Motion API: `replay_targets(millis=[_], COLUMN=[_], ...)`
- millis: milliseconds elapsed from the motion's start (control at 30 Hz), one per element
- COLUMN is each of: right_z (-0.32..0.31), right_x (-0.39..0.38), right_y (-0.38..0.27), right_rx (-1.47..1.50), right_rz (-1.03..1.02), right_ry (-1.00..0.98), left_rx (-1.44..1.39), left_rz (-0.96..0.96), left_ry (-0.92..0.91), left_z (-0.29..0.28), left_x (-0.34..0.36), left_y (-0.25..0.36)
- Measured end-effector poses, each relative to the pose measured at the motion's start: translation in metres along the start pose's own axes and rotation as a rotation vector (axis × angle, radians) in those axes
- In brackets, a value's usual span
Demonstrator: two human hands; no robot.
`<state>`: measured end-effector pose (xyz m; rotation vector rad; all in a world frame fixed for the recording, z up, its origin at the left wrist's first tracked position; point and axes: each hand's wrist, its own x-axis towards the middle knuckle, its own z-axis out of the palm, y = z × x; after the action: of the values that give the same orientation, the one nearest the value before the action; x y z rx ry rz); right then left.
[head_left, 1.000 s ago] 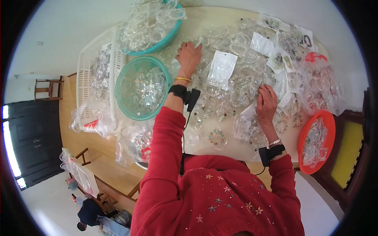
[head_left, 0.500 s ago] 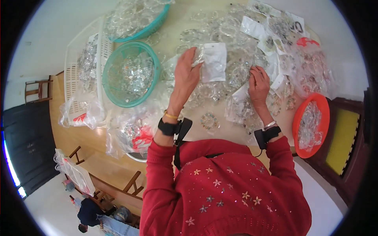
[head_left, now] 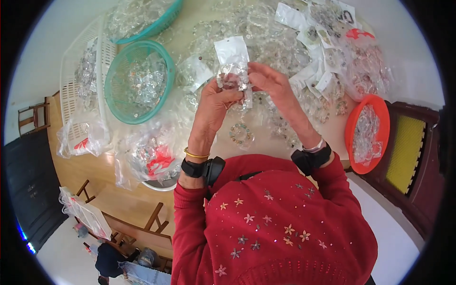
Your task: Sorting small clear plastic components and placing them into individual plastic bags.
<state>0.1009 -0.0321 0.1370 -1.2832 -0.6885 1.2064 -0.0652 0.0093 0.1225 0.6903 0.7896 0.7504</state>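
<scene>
Both my hands meet over the middle of the table at a shiny clear plastic packet [head_left: 232, 76] with pale, glittery contents, probably beads. My left hand [head_left: 214, 102] grips its lower left side between thumb and fingers. My right hand [head_left: 271, 81] has its fingertips closed at the packet's right edge. A white pouch [head_left: 231, 50] with a small hole at its top shows behind the packet; whether the two are joined I cannot tell. Nearer me lies a bracelet of coloured beads [head_left: 241, 134]. Many clear-bagged bracelets [head_left: 285, 54] cover the table beyond my hands.
At left stand a green basket [head_left: 108, 90] of clear packets, another teal basket [head_left: 164, 21] and a white crate [head_left: 69, 78]. A plastic bag with red print [head_left: 159, 159] lies at the near left edge. An orange-red basket [head_left: 386, 128] sits at right. A person [head_left: 108, 260] is in the background.
My right hand has moved left from the heap of bagged bracelets to join my left hand. The shiny packet is now between them, before the white pouch. The whole view has shifted slightly.
</scene>
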Motion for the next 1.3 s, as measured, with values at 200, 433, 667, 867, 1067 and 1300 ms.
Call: replay_targets(millis=[200, 433, 667, 867, 1067, 1300], right_z=[0.0, -0.012, -0.018, -0.023, -0.014, -0.015], right_x=[0.005, 0.013, 0.021, 0.021, 0.016, 0.013], right_y=[0.003, 0.023, 0.025, 0.022, 0.012, 0.015], right_rx=[-0.082, 0.078, 0.278, 0.0, -0.226, -0.234], right_rz=[0.143, 0.166, 0.168, 0.158, 0.08, 0.115], right_ry=[-0.216, -0.149, -0.066, -0.024, -0.082, -0.184], left_rx=[0.041, -0.242, -0.007, 0.554, 0.348, 0.366], left_rz=[-0.105, -0.134, 0.005, 0.089, 0.12, 0.103], left_ry=[-0.025, -0.083, 0.078, 0.141, 0.191, 0.237], left_z=[0.007, -0.006, 0.012, 0.018, 0.014, -0.001], left_x=[0.0, 0.006, 0.012, 0.009, 0.009, 0.016], left_y=[-0.003, -0.018, -0.02, -0.016, -0.021, 0.005])
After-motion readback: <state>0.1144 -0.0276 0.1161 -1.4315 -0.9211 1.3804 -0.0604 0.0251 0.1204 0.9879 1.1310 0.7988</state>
